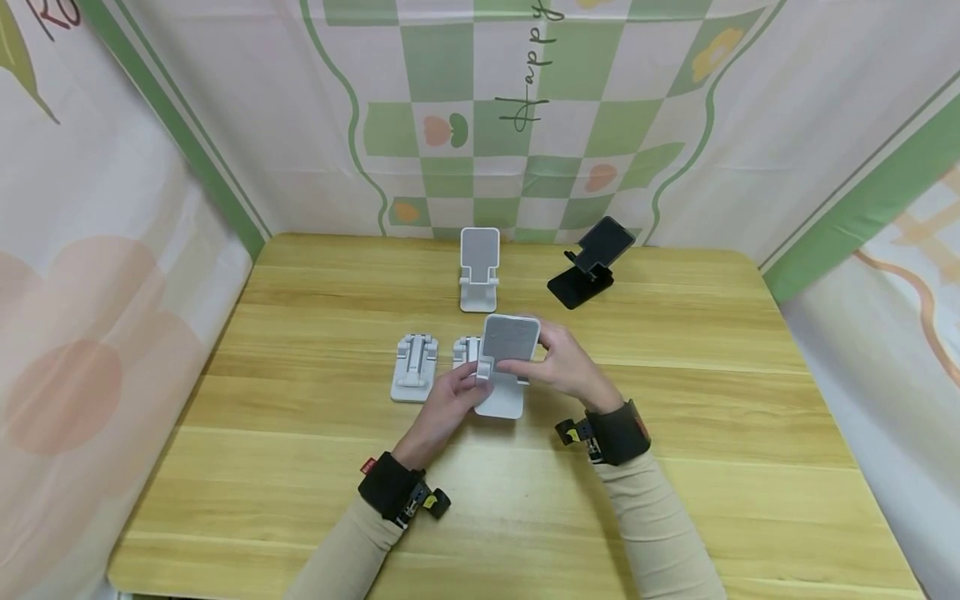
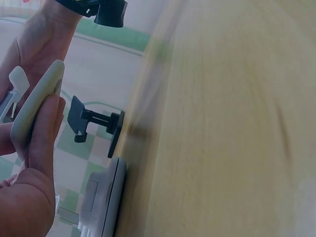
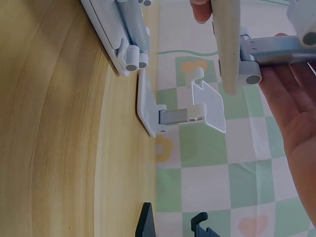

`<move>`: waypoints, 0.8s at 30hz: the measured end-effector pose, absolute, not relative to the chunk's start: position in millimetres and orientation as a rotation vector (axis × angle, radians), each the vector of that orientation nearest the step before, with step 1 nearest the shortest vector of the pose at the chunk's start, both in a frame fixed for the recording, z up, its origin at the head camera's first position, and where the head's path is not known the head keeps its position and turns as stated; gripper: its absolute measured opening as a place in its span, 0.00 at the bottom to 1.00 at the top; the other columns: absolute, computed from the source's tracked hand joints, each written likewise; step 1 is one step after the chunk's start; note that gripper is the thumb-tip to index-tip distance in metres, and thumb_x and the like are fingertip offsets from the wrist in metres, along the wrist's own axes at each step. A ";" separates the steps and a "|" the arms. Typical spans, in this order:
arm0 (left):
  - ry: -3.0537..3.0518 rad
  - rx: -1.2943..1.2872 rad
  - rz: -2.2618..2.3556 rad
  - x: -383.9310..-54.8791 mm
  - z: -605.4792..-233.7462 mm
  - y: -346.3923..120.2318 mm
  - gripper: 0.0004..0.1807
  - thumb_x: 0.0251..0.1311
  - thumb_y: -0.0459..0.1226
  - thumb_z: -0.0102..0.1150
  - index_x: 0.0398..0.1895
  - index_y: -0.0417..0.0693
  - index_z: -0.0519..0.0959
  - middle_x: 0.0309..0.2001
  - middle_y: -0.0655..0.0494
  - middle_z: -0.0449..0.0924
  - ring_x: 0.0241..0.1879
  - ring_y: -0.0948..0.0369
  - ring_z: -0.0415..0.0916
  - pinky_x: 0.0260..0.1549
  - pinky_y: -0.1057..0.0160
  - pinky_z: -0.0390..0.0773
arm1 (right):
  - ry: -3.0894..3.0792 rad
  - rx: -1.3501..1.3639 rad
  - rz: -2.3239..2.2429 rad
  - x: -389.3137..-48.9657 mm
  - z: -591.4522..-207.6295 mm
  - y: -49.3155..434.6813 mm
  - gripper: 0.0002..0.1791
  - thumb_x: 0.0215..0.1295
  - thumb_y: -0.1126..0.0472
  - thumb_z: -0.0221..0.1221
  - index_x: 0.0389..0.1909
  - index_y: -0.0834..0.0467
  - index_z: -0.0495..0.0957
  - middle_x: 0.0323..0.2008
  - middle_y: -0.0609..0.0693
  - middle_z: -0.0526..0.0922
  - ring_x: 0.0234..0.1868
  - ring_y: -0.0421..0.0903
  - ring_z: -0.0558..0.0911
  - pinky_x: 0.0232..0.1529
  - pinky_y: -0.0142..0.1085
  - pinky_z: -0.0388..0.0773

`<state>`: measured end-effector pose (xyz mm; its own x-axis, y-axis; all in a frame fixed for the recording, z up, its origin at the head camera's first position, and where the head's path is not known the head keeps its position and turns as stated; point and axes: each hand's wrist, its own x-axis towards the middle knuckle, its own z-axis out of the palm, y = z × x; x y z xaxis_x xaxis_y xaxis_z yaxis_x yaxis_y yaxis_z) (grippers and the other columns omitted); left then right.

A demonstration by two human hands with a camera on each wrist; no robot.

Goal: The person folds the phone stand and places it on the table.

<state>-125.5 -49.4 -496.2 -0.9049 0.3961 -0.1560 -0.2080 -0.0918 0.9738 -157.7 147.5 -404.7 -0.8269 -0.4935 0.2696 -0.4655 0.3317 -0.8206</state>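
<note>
Above the middle of the table, both hands hold a white phone stand [image 1: 510, 337] with a grey pad; it is unfolded. My left hand [image 1: 447, 398] pinches its base plate [image 2: 42, 103], thumb on one face and fingers on the other in the left wrist view. My right hand [image 1: 570, 364] holds the upper part, thumb across the front of the padded plate and fingers behind it. In the right wrist view the stand's metal arm [image 3: 279, 51] shows between base and plate. The fingertips behind the plate are hidden in the head view.
Two folded white stands lie on the wooden table [image 1: 300, 483]: one [image 1: 414, 367] left of the hands, another [image 1: 463, 350] partly hidden behind the held stand. Farther back stand an unfolded white stand [image 1: 480, 254] and a black stand [image 1: 606, 246]. A patterned curtain [image 1: 435, 75] hangs behind.
</note>
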 end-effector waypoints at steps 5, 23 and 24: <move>1.776 0.186 2.047 -125.4 -496.2 -49.5 0.34 0.64 0.44 0.54 0.70 0.41 0.59 0.54 0.45 0.78 0.51 0.58 0.76 0.52 0.60 0.76 | 2.574 -0.933 -1.524 -158.2 -404.0 146.7 0.25 0.51 0.65 0.67 0.52 0.66 0.74 0.46 0.58 0.81 0.47 0.46 0.78 0.47 0.45 0.78; 1.729 0.174 2.063 -123.0 -495.4 -48.5 0.34 0.65 0.42 0.53 0.70 0.37 0.57 0.58 0.41 0.75 0.53 0.57 0.75 0.52 0.60 0.76 | 2.600 -0.921 -1.541 -159.0 -408.7 144.3 0.21 0.52 0.68 0.66 0.49 0.65 0.76 0.46 0.57 0.81 0.44 0.45 0.78 0.47 0.44 0.78; 1.728 0.176 2.065 -122.9 -495.4 -48.6 0.34 0.65 0.42 0.53 0.70 0.37 0.57 0.58 0.41 0.75 0.53 0.57 0.75 0.52 0.60 0.76 | 2.598 -0.913 -1.539 -159.1 -409.1 144.2 0.21 0.53 0.68 0.66 0.49 0.65 0.76 0.46 0.56 0.81 0.44 0.45 0.78 0.47 0.44 0.77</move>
